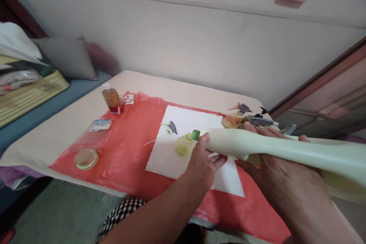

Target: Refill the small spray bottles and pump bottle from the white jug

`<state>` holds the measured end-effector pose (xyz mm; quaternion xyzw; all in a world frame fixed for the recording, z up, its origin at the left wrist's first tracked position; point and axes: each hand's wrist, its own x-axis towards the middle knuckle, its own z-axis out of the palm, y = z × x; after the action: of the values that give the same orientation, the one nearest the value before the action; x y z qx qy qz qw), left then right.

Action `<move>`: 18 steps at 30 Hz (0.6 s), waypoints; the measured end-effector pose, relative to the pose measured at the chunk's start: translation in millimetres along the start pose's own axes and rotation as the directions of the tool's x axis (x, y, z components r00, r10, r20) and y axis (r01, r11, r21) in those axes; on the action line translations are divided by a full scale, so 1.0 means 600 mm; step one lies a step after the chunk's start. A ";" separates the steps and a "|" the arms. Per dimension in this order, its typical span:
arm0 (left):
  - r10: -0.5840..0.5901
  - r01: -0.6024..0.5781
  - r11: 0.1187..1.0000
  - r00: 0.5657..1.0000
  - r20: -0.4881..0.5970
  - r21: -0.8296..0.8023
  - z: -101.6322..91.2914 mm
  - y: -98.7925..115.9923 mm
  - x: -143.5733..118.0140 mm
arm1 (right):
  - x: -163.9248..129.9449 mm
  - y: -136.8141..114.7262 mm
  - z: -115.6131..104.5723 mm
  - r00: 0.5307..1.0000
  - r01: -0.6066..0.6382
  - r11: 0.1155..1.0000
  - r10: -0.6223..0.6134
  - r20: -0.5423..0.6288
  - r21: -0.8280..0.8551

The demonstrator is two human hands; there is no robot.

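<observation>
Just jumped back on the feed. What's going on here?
A person steadies a long pale-green plastic vessel in both hands: the left hand is at its narrow end, the right hand farther back. Its green tip is near the open mouth of a rounded, clear yellow-tinted bottle on a white paper sheet; I can't tell whether they touch. A grey-and-green spray head lies on the sheet, off the bottle.

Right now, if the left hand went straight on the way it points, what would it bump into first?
The left hand would meet the long pale green object first: they seem to touch. Past that, the round yellowish container looks roughly in line, though depth is unclear.
</observation>
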<state>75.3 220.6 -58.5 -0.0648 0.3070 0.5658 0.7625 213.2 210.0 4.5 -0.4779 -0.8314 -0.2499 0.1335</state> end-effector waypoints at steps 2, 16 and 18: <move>0.001 -0.001 1.000 1.000 0.008 -0.002 -0.001 -0.001 0.001 | 0.001 -0.002 -0.002 1.000 -0.005 1.000 0.005 -0.004 0.000; -0.006 0.007 1.000 1.000 0.029 -0.020 -0.005 -0.002 0.005 | 0.003 -0.010 -0.007 1.000 -0.028 1.000 0.028 0.006 0.009; -0.007 0.007 1.000 1.000 0.028 -0.021 -0.005 -0.002 0.005 | 0.002 -0.010 -0.007 1.000 -0.027 1.000 0.027 0.004 0.003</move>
<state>75.5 221.2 -62.7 -0.0662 0.2902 0.5673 0.7679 207.3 206.1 7.2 -0.4894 -0.8256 -0.2458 0.1360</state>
